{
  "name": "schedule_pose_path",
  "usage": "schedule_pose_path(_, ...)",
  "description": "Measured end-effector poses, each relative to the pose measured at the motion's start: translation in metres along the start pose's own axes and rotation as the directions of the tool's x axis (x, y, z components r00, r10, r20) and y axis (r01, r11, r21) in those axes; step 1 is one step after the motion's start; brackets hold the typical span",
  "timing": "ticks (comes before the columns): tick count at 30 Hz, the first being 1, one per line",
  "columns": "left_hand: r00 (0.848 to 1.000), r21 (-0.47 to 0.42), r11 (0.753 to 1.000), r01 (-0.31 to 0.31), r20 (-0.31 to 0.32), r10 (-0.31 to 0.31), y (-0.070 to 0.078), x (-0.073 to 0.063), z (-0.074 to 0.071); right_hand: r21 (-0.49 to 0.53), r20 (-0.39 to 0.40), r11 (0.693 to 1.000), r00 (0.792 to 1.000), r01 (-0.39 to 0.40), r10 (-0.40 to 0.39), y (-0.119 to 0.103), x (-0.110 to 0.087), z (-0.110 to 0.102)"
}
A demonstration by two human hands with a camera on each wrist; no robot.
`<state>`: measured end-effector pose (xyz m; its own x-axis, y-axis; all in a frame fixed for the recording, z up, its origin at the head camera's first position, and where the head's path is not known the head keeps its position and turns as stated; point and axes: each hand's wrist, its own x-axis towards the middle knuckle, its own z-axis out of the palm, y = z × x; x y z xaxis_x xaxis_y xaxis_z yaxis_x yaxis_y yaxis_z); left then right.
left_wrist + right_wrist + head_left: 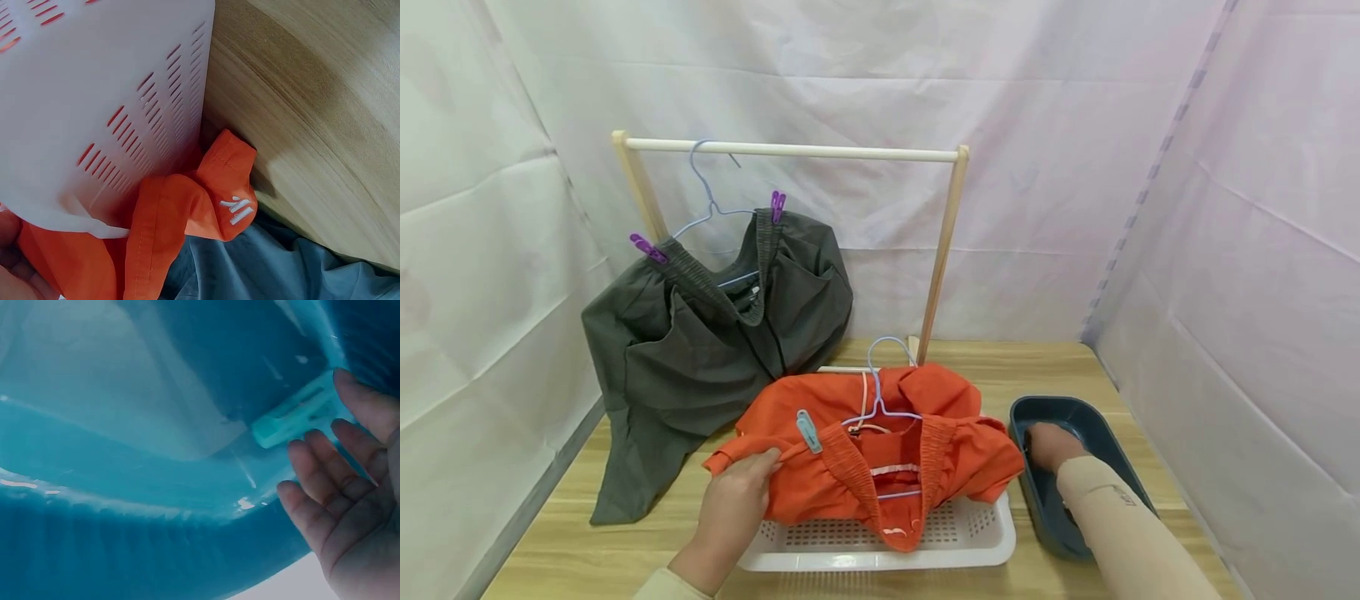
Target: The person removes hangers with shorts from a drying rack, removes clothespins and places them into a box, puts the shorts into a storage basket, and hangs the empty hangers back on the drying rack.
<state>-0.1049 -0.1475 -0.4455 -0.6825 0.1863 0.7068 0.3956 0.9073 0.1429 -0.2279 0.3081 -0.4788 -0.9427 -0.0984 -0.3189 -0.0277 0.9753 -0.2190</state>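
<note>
While your left grip (735,497) pinches the orange garment (850,468) atop the white basket (880,562), I'd slide the parted right grip (350,506) squarely round the teal clip (289,420) in that blue tray (1051,529) before squeezing.

The orange trousers (850,467) bear white marks; the other trousers (677,358) are dark grey. One peg (808,432) is light blue, two purple. The tray (1078,417) is dark blue, the basket (880,560) white, the table (1015,367) streaked tan.
</note>
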Motion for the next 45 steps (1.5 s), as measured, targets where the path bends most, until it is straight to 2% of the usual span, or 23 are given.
schedule_pose_path(6, 1.000, -0.001, 1.000, 0.009, -0.002, -0.009, 0.001, -0.001, -0.001, 0.081, -0.084, 0.997, 0.996, -0.020, 0.027, -0.003, -0.005, -0.013)
schedule_pose_path(12, 0.999, -0.003, 1.000, 0.029, 0.038, -0.029, 0.001, 0.001, -0.002, 0.179, -0.177, 0.984, 0.983, -0.022, 0.055, -0.004, -0.018, -0.028)
schedule_pose_path(20, 0.997, -0.018, 0.999, 0.047, 0.066, -0.046, 0.003, 0.004, -0.006, 0.238, -0.278, 0.970, 0.960, 0.048, 0.021, -0.019, -0.047, -0.050)
schedule_pose_path(28, 0.983, -0.055, 0.990, 0.132, 0.137, -0.124, 0.006, 0.007, -0.009, 0.239, -0.408, 0.963, 0.913, 0.123, -0.015, -0.050, -0.075, -0.059)
schedule_pose_path(31, 0.969, -0.071, 0.981, 0.181, 0.183, -0.166, 0.008, 0.010, -0.013, 0.241, -0.442, 0.960, 0.897, 0.144, -0.024, -0.062, -0.084, -0.059)
schedule_pose_path(38, 0.920, -0.096, 0.948, 0.304, 0.288, -0.265, 0.014, 0.015, -0.019, 0.253, -0.483, 0.953, 0.875, 0.165, -0.023, -0.089, -0.099, -0.056)
schedule_pose_path(45, 0.856, -0.125, 0.896, 0.426, 0.377, -0.354, 0.017, 0.019, -0.022, 0.218, -0.563, 0.933, 0.818, 0.286, -0.120, -0.110, -0.105, -0.053)
